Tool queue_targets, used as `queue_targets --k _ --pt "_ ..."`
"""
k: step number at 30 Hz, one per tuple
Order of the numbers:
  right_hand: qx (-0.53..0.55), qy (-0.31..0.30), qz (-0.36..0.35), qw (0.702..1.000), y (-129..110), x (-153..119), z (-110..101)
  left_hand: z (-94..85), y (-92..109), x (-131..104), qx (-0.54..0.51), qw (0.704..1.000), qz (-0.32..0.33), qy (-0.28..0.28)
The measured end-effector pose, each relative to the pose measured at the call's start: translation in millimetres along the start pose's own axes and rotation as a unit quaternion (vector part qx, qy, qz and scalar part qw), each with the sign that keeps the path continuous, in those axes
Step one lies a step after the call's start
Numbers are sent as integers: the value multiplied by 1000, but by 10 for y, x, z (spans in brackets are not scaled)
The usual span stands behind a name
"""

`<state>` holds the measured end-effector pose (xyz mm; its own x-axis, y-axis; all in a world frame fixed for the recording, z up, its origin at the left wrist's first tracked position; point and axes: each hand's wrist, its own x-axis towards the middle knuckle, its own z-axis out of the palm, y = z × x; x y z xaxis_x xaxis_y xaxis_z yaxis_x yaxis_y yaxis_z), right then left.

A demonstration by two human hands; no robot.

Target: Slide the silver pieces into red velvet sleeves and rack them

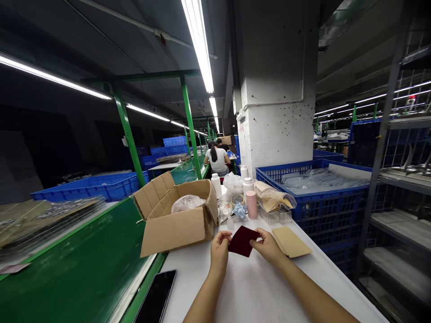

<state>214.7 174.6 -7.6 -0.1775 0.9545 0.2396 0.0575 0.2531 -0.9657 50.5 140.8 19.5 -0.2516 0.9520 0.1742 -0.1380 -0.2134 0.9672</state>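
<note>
A dark red square sheet (243, 241), matt and flat, is held up over the white table, slightly tilted. My left hand (220, 251) is closed at its left corner, the thumb and fingertips pinching the edge. From the other side, my right hand (267, 246) grips the right edge, with the thumb on the near face. I cannot tell whether the sheet is paper or cloth. Just beyond my right hand lies a small stack of tan sheets (294, 241) on the table. A pink bottle (251, 204) stands behind the dark red sheet.
An open cardboard box (175, 231) holds a plastic bag at left. White bottles (248, 185), crumpled blue material (239, 210) and a tape roll (237, 200) crowd the back. A phone (156, 296) lies front left by the green conveyor (84, 255). Blue crates (323, 215) stand right.
</note>
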Motion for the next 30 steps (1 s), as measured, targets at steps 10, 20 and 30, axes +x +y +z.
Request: queue_targets --k 10,20,30 --pt "-10 3 1 1000 -26 -13 6 -5 -59 40 -8 1000 4 -8" --pt "-92 27 -78 992 -78 -48 3 6 -132 59 70 997 35 -12" --pt "-124 11 -99 987 -92 -55 5 12 -167 43 105 994 20 -5"
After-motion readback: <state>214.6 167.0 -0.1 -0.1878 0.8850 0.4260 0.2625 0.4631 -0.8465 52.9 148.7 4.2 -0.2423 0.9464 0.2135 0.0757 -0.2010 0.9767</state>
